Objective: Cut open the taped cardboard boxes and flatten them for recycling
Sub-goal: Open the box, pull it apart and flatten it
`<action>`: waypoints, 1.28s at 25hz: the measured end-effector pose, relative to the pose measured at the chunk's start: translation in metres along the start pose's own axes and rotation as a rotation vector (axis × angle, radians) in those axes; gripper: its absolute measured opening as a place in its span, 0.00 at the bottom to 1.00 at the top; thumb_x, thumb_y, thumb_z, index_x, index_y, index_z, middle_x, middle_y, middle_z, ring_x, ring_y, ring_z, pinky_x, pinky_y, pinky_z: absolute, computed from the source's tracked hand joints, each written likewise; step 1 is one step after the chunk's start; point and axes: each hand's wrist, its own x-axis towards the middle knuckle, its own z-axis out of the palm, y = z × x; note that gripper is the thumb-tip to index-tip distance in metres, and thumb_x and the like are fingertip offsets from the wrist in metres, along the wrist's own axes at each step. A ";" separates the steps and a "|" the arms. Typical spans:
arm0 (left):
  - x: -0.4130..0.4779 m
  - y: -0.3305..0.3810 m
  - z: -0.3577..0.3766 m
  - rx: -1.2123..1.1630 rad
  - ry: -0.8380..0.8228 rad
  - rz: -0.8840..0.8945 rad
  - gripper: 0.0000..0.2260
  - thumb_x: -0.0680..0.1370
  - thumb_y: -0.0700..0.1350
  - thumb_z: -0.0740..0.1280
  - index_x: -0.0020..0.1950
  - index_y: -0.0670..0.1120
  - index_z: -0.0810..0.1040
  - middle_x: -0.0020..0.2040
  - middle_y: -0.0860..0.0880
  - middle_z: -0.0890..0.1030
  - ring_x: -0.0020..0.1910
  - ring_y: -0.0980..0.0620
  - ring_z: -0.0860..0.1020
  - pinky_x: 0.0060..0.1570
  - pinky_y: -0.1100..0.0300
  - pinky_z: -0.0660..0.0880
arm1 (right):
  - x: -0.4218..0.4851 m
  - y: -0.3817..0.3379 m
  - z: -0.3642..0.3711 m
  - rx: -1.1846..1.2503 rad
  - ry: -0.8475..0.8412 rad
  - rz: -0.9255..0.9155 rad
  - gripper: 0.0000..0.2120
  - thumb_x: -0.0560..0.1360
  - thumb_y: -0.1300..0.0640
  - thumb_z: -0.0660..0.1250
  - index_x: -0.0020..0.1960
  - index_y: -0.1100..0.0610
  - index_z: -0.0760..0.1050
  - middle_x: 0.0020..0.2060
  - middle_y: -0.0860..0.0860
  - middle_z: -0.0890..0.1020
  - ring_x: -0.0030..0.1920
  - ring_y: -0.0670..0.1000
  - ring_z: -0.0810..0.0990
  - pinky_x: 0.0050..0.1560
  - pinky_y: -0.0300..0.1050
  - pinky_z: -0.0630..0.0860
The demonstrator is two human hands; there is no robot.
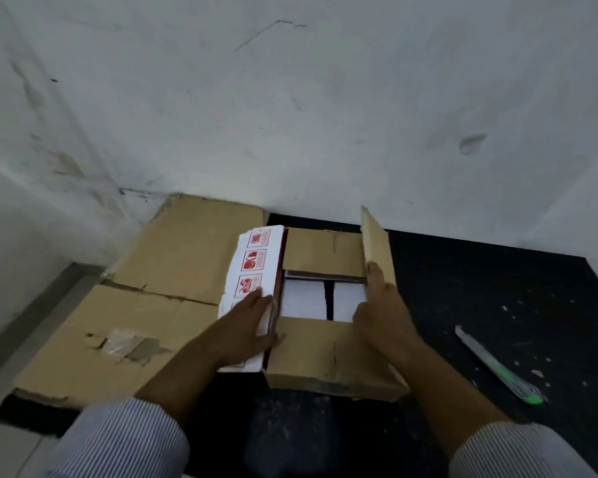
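Observation:
A small brown cardboard box [325, 353] sits on the dark floor mat with its top flaps spread open. White contents show through the gap in the middle. My left hand [252, 322] presses flat on the left flap [252, 260], which is white with red handling symbols. My right hand [380, 312] holds the upright right flap [373, 236], fingers against its inner face. A box cutter [497, 367] with a green end lies on the mat to the right, apart from both hands.
A large flattened cardboard sheet [152, 305] with torn tape lies on the floor to the left, partly under the box. A scuffed white wall [290, 115] stands close behind. The black mat [480, 288] stretches right; grey floor shows at far left.

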 end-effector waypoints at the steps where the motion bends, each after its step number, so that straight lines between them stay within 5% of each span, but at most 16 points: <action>1: 0.011 0.003 0.010 -0.073 0.013 0.022 0.39 0.80 0.63 0.62 0.83 0.49 0.47 0.83 0.48 0.44 0.81 0.47 0.46 0.79 0.50 0.50 | -0.002 0.003 -0.015 0.042 0.031 0.000 0.38 0.78 0.66 0.61 0.81 0.48 0.47 0.55 0.58 0.75 0.46 0.54 0.78 0.41 0.46 0.77; 5: 0.052 0.026 0.037 -0.162 0.284 0.166 0.34 0.82 0.45 0.62 0.82 0.45 0.45 0.82 0.46 0.44 0.81 0.47 0.45 0.79 0.50 0.49 | -0.029 0.038 -0.069 0.150 0.195 0.136 0.37 0.81 0.63 0.60 0.81 0.44 0.44 0.59 0.56 0.79 0.47 0.53 0.83 0.39 0.44 0.79; 7: 0.063 0.034 0.040 -0.273 0.341 0.173 0.34 0.81 0.39 0.61 0.83 0.48 0.48 0.82 0.46 0.49 0.81 0.47 0.48 0.79 0.48 0.53 | -0.039 0.058 -0.081 -0.024 0.198 0.252 0.42 0.80 0.58 0.63 0.81 0.45 0.37 0.54 0.55 0.80 0.44 0.52 0.84 0.41 0.52 0.83; 9: 0.071 0.035 0.045 -0.319 0.359 0.205 0.34 0.80 0.37 0.61 0.82 0.50 0.49 0.82 0.46 0.55 0.81 0.46 0.53 0.78 0.48 0.55 | -0.039 0.077 -0.081 -0.303 0.156 0.402 0.46 0.78 0.52 0.67 0.81 0.51 0.37 0.62 0.59 0.74 0.58 0.57 0.79 0.56 0.58 0.80; 13: 0.071 0.038 0.064 -0.150 0.389 0.171 0.32 0.81 0.51 0.61 0.82 0.46 0.52 0.82 0.44 0.50 0.81 0.44 0.51 0.78 0.49 0.53 | -0.040 0.100 -0.045 -0.531 0.150 0.427 0.38 0.80 0.41 0.58 0.81 0.56 0.44 0.72 0.66 0.59 0.73 0.64 0.62 0.74 0.60 0.61; 17: 0.063 0.049 0.066 -0.054 0.388 0.128 0.35 0.79 0.67 0.46 0.82 0.49 0.54 0.83 0.46 0.46 0.81 0.46 0.44 0.79 0.43 0.46 | -0.032 0.112 0.000 -0.386 0.091 0.324 0.38 0.82 0.37 0.49 0.81 0.55 0.36 0.79 0.65 0.39 0.79 0.65 0.38 0.75 0.59 0.35; 20: 0.058 0.054 0.060 0.155 0.340 0.284 0.33 0.80 0.68 0.43 0.82 0.55 0.51 0.83 0.50 0.44 0.80 0.51 0.37 0.77 0.43 0.35 | -0.026 0.106 0.025 -0.095 0.062 0.247 0.35 0.84 0.43 0.51 0.81 0.56 0.36 0.81 0.59 0.43 0.80 0.60 0.44 0.79 0.59 0.47; 22: 0.056 0.056 0.057 0.239 0.241 0.362 0.33 0.80 0.69 0.41 0.81 0.56 0.56 0.82 0.51 0.57 0.81 0.52 0.47 0.78 0.44 0.36 | -0.025 0.107 0.030 0.061 0.130 0.239 0.31 0.85 0.48 0.50 0.82 0.55 0.40 0.81 0.56 0.50 0.80 0.57 0.51 0.78 0.57 0.56; 25: 0.063 0.053 0.048 0.153 0.232 0.360 0.30 0.81 0.69 0.46 0.75 0.55 0.69 0.69 0.55 0.76 0.72 0.54 0.69 0.78 0.49 0.45 | -0.030 0.108 0.028 0.239 0.202 0.239 0.27 0.86 0.51 0.51 0.82 0.51 0.47 0.80 0.51 0.56 0.79 0.52 0.55 0.76 0.54 0.59; 29: 0.066 0.052 0.031 -0.103 0.319 0.378 0.15 0.78 0.61 0.62 0.54 0.53 0.80 0.50 0.60 0.77 0.53 0.62 0.71 0.63 0.54 0.68 | -0.025 0.104 0.017 0.269 0.196 0.223 0.25 0.86 0.53 0.51 0.81 0.54 0.52 0.77 0.53 0.63 0.76 0.52 0.62 0.73 0.50 0.62; 32: 0.056 0.058 0.018 -0.354 0.303 0.277 0.05 0.79 0.53 0.69 0.49 0.53 0.79 0.46 0.62 0.77 0.48 0.63 0.74 0.48 0.59 0.71 | -0.010 0.097 -0.011 0.340 0.128 0.307 0.20 0.85 0.55 0.56 0.76 0.54 0.65 0.72 0.54 0.71 0.68 0.53 0.73 0.66 0.50 0.70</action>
